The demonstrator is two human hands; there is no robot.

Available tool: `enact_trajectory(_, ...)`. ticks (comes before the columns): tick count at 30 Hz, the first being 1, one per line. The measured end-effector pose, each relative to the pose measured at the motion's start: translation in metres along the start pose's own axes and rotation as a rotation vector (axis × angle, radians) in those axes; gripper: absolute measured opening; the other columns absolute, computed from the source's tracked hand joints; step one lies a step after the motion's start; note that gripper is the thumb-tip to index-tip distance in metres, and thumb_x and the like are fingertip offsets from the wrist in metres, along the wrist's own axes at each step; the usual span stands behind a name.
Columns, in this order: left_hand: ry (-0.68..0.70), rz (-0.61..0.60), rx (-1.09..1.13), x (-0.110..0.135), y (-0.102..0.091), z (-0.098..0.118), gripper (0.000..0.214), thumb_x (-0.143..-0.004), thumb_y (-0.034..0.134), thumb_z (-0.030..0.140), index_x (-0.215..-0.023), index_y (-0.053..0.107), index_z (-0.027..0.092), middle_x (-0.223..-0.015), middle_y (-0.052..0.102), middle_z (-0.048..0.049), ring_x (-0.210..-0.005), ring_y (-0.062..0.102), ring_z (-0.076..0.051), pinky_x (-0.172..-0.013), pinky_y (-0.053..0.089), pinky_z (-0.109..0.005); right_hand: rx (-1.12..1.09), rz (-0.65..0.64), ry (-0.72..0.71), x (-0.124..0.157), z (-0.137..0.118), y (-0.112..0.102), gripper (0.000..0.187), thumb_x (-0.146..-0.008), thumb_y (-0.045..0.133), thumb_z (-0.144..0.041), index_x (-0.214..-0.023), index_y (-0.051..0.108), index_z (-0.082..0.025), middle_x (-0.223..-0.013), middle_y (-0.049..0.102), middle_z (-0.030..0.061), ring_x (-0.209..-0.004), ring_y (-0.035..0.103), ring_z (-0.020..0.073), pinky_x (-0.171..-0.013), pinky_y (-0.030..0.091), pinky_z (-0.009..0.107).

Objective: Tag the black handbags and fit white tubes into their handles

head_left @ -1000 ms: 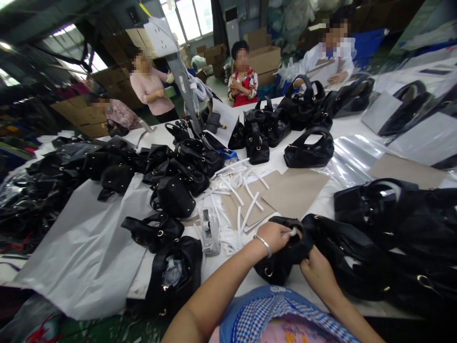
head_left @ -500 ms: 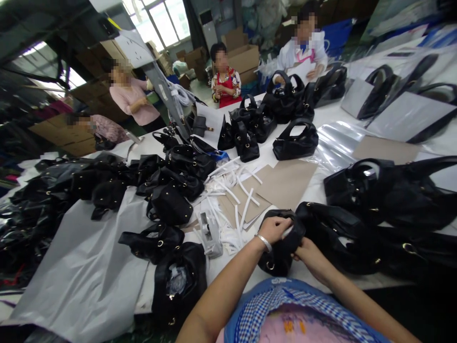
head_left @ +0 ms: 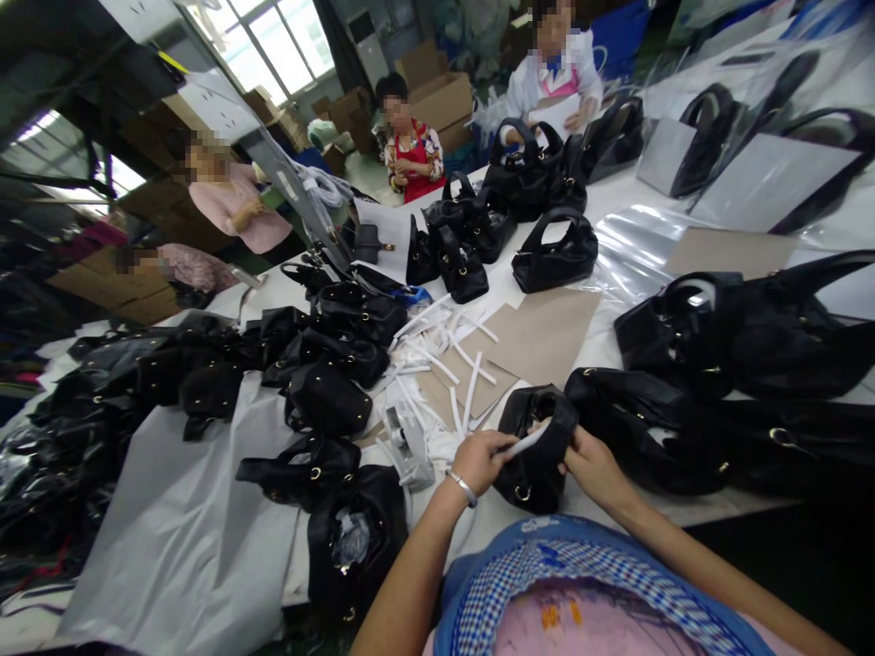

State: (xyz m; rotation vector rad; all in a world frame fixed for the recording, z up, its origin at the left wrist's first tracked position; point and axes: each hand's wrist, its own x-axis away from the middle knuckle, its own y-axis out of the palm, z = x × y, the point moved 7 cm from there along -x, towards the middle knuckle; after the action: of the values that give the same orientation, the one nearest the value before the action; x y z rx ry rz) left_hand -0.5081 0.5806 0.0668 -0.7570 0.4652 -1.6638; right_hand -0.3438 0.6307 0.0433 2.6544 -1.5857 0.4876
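Note:
A small black handbag [head_left: 530, 487] stands on the table right in front of me, its handle arched toward my right side. My left hand [head_left: 480, 462], with a silver bangle at the wrist, is closed on the end of a white strip [head_left: 528, 441] that runs across to the bag's handle. Whether the strip's far end lies inside or behind the handle I cannot tell. My right hand [head_left: 593, 463] grips the handle side of the same bag, its fingertips partly hidden behind the black material.
Loose white strips [head_left: 471, 392] and brown cardboard sheets [head_left: 543, 337] lie beyond the bag. A grey tape dispenser [head_left: 408, 451] stands to the left. Black handbags [head_left: 643, 428] crowd both sides. A metal post [head_left: 293, 178] rises at the back; several co-workers are across the table.
My left hand has drawn back to the left from the handle, and more of the white strip shows. My right hand keeps its hold on the bag. The view has shifted slightly.

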Motion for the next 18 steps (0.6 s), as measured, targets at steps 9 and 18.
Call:
enact_trajectory(9, 0.147, 0.038, 0.134, -0.032, 0.011, 0.019, 0.023, -0.077, 0.057, 0.009, -0.093, 0.070, 0.020, -0.097, 0.070, -0.0032, -0.093, 0.061, -0.016, -0.088, 0.046, -0.026, -0.127, -0.009, 0.003, -0.004, 0.016, -0.014, 0.040, -0.075, 0.061, -0.038, -0.108, 0.064, -0.015, -0.095, 0.069, 0.0074, -0.070, 0.058, 0.0175, -0.062, 0.048, 0.028)
enact_trajectory(18, 0.131, -0.201, 0.000, -0.025, 0.014, 0.025, 0.018, -0.076, 0.058, 0.014, -0.091, 0.068, 0.018, -0.084, 0.068, -0.0011, -0.081, 0.061, -0.017, -0.073, 0.045, -0.023, -0.371, -0.090, 0.098, 0.005, 0.000, -0.011, 0.044, -0.077, 0.063, -0.047, -0.112, 0.064, -0.022, -0.107, 0.068, 0.0071, -0.106, 0.057, 0.0261, -0.098, 0.040, 0.042)
